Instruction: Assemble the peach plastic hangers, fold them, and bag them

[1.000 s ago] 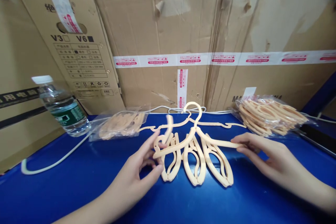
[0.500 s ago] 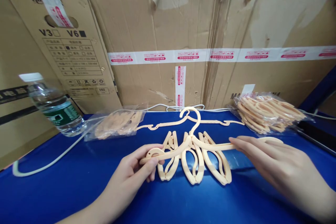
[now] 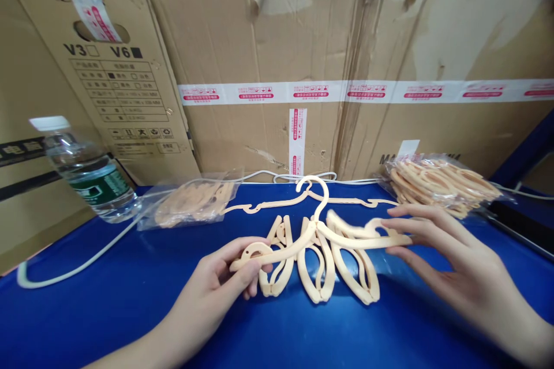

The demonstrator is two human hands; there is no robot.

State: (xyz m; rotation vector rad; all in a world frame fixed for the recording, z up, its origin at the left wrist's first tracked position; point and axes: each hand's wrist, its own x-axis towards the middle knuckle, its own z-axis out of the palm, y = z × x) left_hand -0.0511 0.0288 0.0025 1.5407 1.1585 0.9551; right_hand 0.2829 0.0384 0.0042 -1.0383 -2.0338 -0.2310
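Note:
A cream plastic folding clothes hanger [image 3: 294, 245] is held up in front of me, its hook pointing up. My left hand [image 3: 231, 271] pinches the end of its left arm between thumb and fingers. At the opposite end, my right hand [image 3: 450, 259] has its fingertips above and below the tip of the right arm. A curved strip stands raised over that arm, slightly blurred. Beneath and behind it, three folded hangers [image 3: 318, 294] lie side by side on the blue table surface [image 3: 277, 334]. Another opened hanger [image 3: 277, 203] lies farther back, partly covered by the hook.
Clear bags of folded hangers lie at the back left [image 3: 194, 202] and back right [image 3: 441, 184]. A water bottle [image 3: 90, 173] stands at the left beside a white cable [image 3: 86, 274]. Cardboard boxes [image 3: 268, 40] wall off the back. A dark flat object [image 3: 523, 230] is at the right edge.
My right hand has shifted from lying along the hanger's right arm to gripping its tip. The right arm's hinged strip has swung inward and up. My left hand keeps its hold.

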